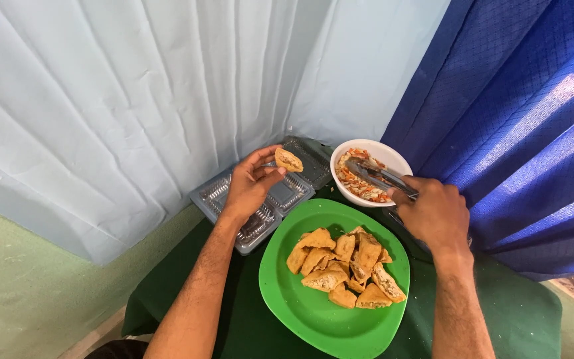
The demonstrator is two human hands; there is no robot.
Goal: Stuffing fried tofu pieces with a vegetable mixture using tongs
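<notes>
While left hand (250,183) fingers pinch a fried piece (288,160), right hand (435,214) grips tongs (377,175), seemingly pointing up-left into bowl (388,159)

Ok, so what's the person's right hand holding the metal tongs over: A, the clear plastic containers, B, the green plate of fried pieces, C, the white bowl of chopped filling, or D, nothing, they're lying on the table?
C: the right hand grips the metal tongs, whose tips reach into the white bowl of chopped filling, not the green plate.
</notes>
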